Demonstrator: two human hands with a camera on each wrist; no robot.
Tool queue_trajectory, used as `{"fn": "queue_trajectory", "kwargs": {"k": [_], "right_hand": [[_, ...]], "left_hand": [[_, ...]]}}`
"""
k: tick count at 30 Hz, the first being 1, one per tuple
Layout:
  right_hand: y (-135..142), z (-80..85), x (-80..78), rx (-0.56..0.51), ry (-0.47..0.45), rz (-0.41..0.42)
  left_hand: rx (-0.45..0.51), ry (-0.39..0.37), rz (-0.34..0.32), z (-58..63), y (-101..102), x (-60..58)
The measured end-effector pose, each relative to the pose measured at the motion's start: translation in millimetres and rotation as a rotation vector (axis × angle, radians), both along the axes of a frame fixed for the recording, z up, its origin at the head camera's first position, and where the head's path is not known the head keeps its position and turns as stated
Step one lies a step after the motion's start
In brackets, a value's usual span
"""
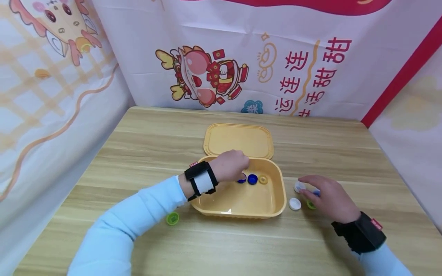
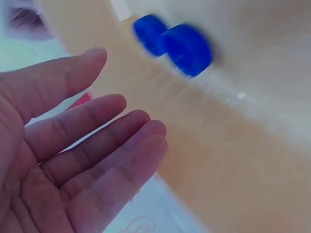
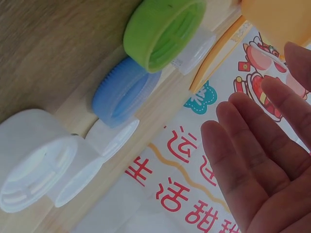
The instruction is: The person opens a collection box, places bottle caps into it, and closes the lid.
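Note:
My left hand (image 1: 230, 165) reaches over the yellow plastic box (image 1: 238, 215), with nothing in its fingers. In the left wrist view, its thumb and fingers stand apart, close to two blue bottle caps (image 2: 187, 49). Beside the blue caps in the box lies a yellow cap (image 1: 263, 179). My right hand (image 1: 333, 197) hovers above the loose caps right of the box, fingers extended and holding nothing. Around it are white caps (image 1: 295, 204), a green cap (image 3: 165, 29) and a lighter blue cap (image 3: 126, 92), the last partly hidden by the hand in the head view.
The box's yellow lid (image 1: 238, 142) lies flat just behind it. Another green cap (image 1: 172, 218) sits on the wooden table (image 1: 214, 249), left of the box near my left sleeve (image 1: 138, 212). Printed cloth (image 1: 138, 46) hangs behind the table and along both sides.

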State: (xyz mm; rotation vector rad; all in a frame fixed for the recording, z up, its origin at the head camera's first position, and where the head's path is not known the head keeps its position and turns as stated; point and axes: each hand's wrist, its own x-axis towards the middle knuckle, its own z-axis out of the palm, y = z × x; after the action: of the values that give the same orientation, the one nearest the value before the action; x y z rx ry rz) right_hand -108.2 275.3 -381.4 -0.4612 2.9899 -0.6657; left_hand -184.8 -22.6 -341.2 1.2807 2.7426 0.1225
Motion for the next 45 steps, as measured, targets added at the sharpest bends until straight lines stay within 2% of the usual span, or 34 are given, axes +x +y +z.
{"fn": "queue_trajectory", "kwargs": {"k": [5,9,14,22,27,37,45], "right_hand": [[-1.0,-0.2,-1.2,-0.001,-0.010,0.011],[-1.8,0.5,-2.4,-0.002,-0.001,0.021],[-6.1,1.3,-5.4,0.005,0.007,0.047],[-6.4,-2.2,-9.8,0.015,0.001,0.063],[-4.8,-5.0,-13.3,0.025,-0.042,0.057],[-7.4,-8.4,-23.6,0.038,-0.120,0.069],[-8.1,-12.7,-27.1,0.055,-0.153,0.061]], "left_hand": [[0.080,-0.005,0.065,23.5,-18.0,9.5],[0.103,0.007,0.142,40.1,-40.7,15.5],[0.134,-0.003,0.283,47.5,-82.2,23.1],[0.185,0.041,0.436,34.6,-148.3,34.1],[0.182,0.029,0.523,22.5,-176.4,42.8],[0.212,0.009,0.610,-1.5,-202.1,54.2],[0.204,-0.026,0.630,-12.8,-203.7,56.1]]}}
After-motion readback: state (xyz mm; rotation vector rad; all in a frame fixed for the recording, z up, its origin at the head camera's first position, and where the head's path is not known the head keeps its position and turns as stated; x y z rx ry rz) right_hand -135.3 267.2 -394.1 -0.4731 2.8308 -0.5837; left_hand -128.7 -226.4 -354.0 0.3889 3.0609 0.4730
